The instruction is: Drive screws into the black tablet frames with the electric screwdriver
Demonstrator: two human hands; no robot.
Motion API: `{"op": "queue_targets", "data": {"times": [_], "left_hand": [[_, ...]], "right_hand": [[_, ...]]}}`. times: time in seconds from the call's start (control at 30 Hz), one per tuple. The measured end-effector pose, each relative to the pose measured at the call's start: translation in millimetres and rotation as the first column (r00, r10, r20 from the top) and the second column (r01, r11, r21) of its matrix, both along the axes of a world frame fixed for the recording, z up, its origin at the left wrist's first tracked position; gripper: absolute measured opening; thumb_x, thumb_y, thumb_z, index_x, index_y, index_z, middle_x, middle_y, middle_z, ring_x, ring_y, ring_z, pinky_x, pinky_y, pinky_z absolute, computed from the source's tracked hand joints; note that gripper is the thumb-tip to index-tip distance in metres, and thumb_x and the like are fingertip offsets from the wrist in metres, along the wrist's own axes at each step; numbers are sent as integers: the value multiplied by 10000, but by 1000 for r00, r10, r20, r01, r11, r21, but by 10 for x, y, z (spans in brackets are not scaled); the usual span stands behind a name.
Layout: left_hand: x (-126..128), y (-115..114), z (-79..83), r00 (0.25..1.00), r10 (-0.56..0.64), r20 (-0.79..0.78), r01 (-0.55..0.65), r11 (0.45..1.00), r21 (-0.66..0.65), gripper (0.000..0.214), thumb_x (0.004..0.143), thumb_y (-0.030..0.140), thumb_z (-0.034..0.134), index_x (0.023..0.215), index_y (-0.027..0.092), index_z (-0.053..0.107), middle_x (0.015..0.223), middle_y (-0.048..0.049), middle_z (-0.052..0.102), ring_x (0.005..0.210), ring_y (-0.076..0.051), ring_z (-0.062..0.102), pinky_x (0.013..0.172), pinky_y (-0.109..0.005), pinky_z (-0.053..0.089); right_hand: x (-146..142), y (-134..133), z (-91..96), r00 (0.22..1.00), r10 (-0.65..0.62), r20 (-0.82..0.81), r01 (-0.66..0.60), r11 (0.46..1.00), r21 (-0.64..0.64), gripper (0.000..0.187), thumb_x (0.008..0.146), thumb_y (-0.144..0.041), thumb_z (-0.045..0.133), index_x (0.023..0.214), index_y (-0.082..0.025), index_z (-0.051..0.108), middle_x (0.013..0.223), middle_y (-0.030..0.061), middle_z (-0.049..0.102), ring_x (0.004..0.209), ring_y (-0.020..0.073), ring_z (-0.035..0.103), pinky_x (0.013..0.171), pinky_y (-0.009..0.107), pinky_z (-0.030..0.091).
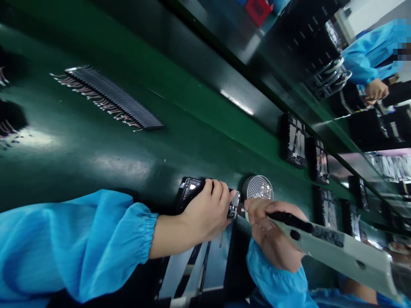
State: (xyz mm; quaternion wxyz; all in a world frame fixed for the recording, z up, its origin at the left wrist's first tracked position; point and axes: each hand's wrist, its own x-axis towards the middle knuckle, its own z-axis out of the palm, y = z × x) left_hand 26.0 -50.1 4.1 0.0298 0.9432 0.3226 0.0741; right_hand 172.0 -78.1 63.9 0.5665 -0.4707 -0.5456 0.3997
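The picture is rotated sideways. My left hand (205, 214), in a blue sleeve, is closed over a dark phone-like device (190, 191) lying in a black fixture (195, 273) on the green belt. My right hand (272, 233) is wrapped round a grey electric screwdriver (340, 250), whose tip meets the device at a small metal part (234, 207) just beside my left fingers. A round silver dish of tiny screws (257, 187) sits right above the two hands.
A long black strip with thin wires (112, 98) lies on the green belt (96, 162) at upper left. Several black fixtures with devices (293, 141) line the belt to the right. Another person in blue (372, 55) works at upper right.
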Motion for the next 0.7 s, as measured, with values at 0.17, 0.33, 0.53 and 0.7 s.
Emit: {"op": "queue_targets", "data": {"times": [0.17, 0.33, 0.53, 0.7], "left_hand": [[0, -6, -3, 1000, 2, -8, -2, 1000, 7, 648, 1006, 542, 469, 1448, 76, 553, 1232, -241, 666, 1092, -393, 625, 909, -519, 453], [7, 18, 43, 1000, -7, -20, 6, 999, -40, 634, 1014, 529, 473, 1451, 76, 545, 1232, -241, 670, 1102, -392, 627, 908, -515, 457], [-36, 56, 83, 999, -17, -31, 14, 994, -106, 634, 1015, 510, 483, 1446, 49, 545, 1331, -266, 636, 1163, -411, 634, 958, -532, 463], [-203, -209, 134, 980, -96, 175, 78, 991, 108, 527, 979, 451, 553, 1251, 23, 697, 1334, -254, 653, 1245, -428, 604, 1092, -577, 384]], "right_hand": [[-27, -8, -18, 1000, 14, -1, -14, 1000, -2, 132, 892, -128, 679, 989, -217, 689, 661, -13, 554, 592, 165, 553, 674, 403, 509], [-22, -18, -48, 1000, -4, 13, 4, 1000, 22, 194, 875, -111, 676, 1026, -230, 698, 660, -19, 565, 578, 161, 544, 671, 403, 518], [34, -16, -88, 999, 25, -37, -23, 999, 41, 237, 886, -99, 653, 1076, -232, 701, 665, -22, 566, 595, 163, 555, 689, 399, 506], [15, 28, -153, 998, 7, -54, -2, 995, 99, 224, 880, -115, 638, 1064, -228, 697, 639, -26, 562, 562, 159, 541, 651, 365, 500]]}}
